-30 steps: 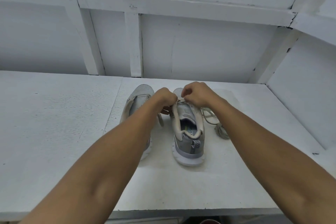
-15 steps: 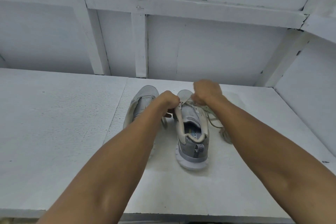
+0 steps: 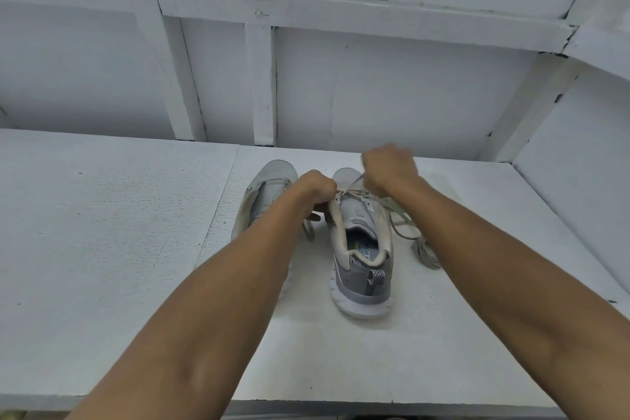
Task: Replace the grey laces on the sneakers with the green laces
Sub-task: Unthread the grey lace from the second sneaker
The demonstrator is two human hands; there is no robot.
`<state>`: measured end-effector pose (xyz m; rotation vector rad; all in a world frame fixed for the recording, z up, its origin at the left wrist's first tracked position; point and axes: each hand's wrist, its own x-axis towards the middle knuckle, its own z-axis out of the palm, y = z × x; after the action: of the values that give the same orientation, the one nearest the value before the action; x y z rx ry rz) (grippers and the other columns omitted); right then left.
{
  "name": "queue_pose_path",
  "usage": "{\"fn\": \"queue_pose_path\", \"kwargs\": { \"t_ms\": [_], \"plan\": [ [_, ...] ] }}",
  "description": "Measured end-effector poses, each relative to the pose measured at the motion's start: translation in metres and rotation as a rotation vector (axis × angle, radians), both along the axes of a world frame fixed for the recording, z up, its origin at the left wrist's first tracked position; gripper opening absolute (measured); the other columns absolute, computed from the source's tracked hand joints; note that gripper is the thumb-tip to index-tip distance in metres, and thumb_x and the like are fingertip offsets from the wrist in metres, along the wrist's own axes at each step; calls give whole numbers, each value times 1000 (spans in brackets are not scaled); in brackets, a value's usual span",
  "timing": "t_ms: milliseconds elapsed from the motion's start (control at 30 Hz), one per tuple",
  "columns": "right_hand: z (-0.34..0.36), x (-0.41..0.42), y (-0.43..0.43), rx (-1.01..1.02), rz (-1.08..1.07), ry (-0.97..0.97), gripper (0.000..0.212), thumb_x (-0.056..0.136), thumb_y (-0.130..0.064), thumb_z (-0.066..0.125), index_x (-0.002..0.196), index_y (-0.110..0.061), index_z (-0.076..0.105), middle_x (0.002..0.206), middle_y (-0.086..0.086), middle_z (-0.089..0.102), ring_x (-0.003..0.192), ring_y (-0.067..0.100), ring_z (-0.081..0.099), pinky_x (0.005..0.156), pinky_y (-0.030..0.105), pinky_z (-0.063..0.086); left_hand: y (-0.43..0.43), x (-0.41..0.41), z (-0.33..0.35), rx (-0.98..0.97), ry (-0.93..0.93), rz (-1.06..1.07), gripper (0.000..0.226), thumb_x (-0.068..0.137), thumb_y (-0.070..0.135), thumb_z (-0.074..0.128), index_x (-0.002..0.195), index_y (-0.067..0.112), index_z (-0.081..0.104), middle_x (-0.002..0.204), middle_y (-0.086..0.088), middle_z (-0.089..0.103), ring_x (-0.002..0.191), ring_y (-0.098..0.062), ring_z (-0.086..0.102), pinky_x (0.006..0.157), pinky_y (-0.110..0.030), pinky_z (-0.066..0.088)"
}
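Lifting my right hand, pinched on the lace, higher than a moment ago, I draw slack through while my left hand grips the sneaker by its eyelet edge.

Left forearm conceals most of the left sneaker; the right hand is motion-blurred; its fingertips and those of the left hand are hidden; both forearms run off the bottom edge.
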<state>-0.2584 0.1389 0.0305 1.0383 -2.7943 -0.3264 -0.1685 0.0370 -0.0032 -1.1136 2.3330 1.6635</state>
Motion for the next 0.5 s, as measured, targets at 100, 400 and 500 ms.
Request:
{"fn": "queue_pose_path", "kwargs": {
  "t_ms": [100,400,500],
  "plan": [
    [11,-20,16,-90,-184,64,29,89,-16,51,117,-13,58,119,7,58,117,31,47,97,43,35,-1,-1,-2,-2,6,11,16,94,11,46,99,5,60,87,-12,61,64,-20,57,65,-32,51],
    [-21,12,-13,15,115,-245,8,86,-26,60,89,-27,53,119,1,54,129,27,34,102,49,32,-1,-2,-3,19,21,6,14,94,5,46,85,6,57,78,-13,61,58,-21,58,61,-31,53],
    [-10,4,-7,15,86,-137,9,88,-21,58,96,-26,59,112,2,60,121,27,43,100,45,35,-1,-3,-3,55,34,14,13,94,2,46,89,3,58,83,-17,63,60,-24,60,62,-34,56]
  ]
}}
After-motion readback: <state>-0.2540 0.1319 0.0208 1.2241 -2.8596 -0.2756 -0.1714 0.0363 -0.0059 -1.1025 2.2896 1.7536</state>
